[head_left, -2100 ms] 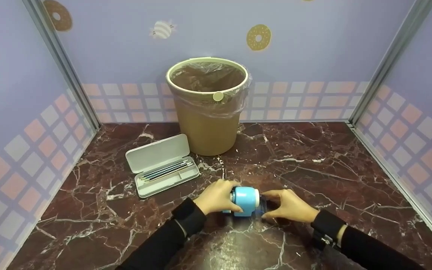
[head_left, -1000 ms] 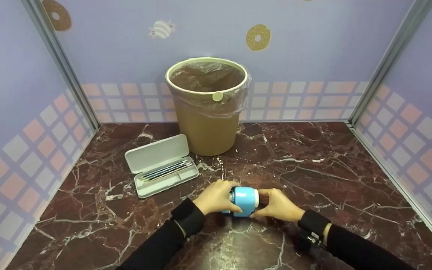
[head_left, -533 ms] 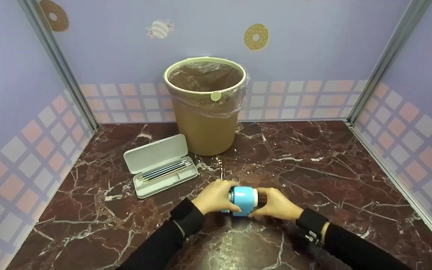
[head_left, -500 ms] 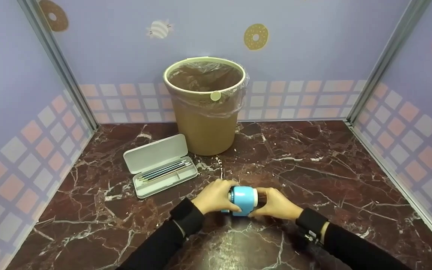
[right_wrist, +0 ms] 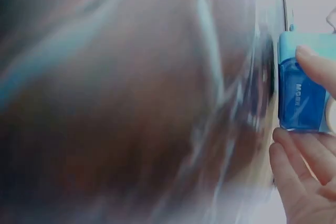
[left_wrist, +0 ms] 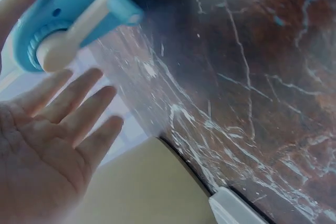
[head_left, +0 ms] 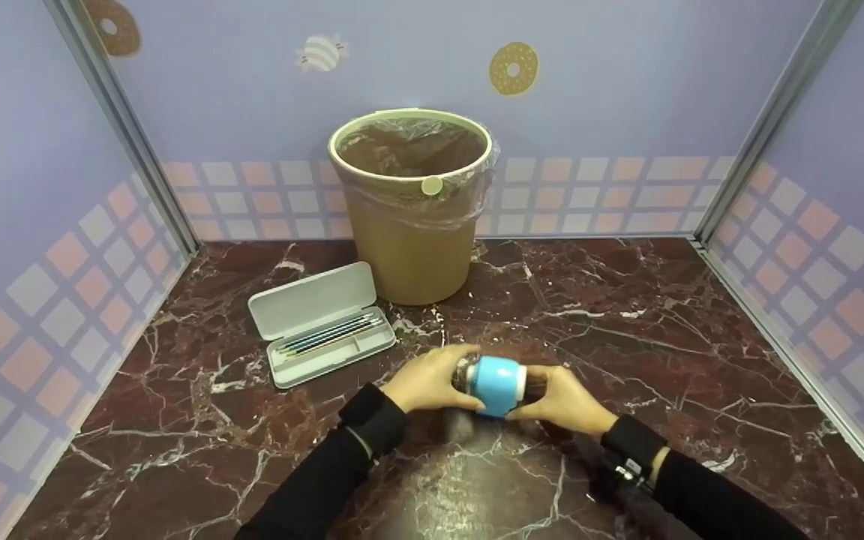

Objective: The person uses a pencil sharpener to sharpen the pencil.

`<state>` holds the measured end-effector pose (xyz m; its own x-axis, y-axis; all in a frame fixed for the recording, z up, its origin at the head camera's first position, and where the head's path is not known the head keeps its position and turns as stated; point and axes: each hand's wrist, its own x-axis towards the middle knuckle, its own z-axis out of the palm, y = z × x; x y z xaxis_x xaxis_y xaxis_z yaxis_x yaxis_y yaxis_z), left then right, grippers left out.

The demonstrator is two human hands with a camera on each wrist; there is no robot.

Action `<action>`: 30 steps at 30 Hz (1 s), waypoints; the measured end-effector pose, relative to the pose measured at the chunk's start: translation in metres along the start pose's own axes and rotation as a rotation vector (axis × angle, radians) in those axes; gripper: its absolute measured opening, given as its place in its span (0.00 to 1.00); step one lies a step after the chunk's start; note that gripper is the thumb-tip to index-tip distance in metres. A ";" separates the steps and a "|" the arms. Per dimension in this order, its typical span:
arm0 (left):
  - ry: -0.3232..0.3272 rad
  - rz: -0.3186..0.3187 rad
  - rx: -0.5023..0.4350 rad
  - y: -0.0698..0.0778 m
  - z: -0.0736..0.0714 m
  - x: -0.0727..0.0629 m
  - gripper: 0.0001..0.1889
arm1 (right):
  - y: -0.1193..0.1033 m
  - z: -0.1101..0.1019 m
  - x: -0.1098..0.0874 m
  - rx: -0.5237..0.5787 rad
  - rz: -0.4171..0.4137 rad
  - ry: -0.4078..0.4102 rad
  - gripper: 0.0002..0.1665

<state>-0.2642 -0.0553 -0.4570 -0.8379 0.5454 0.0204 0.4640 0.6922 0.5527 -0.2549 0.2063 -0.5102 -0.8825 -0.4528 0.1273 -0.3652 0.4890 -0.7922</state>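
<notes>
A light blue crank pencil sharpener [head_left: 498, 386] sits between both hands at the middle of the table in the head view. My left hand [head_left: 428, 381] holds its crank end, thumb along the near side. The white crank handle [left_wrist: 84, 27] with a blue knob shows above the spread fingers in the left wrist view. From the other end my right hand [head_left: 568, 399] grips the sharpener between thumb and fingers. In the right wrist view its see-through dark blue shavings drawer [right_wrist: 303, 98] sits in the body, thumb above and fingertips below.
Behind the hands stands a tan trash bin [head_left: 413, 247] with a clear liner. An open white pencil case [head_left: 312, 289] holding several pencils [head_left: 331, 336] lies left of it. Patterned walls enclose the marbled table [head_left: 657, 315] on the back and sides.
My right hand moved left against the sharpener, bringing the blue drawer, first seen partly outside, into its body. Since then both hands have shifted the sharpener slightly back and right, tilting it.
</notes>
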 end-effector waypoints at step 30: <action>0.504 -0.240 0.453 -0.061 -0.016 0.018 0.51 | 0.071 -0.125 -0.091 -0.350 0.486 0.612 0.40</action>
<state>-0.3125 -0.0951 -0.4775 -0.9118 0.1447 0.3843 0.2322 0.9535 0.1920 -0.2375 0.3757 -0.5037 -0.9327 0.2996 0.2009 0.1134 0.7722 -0.6252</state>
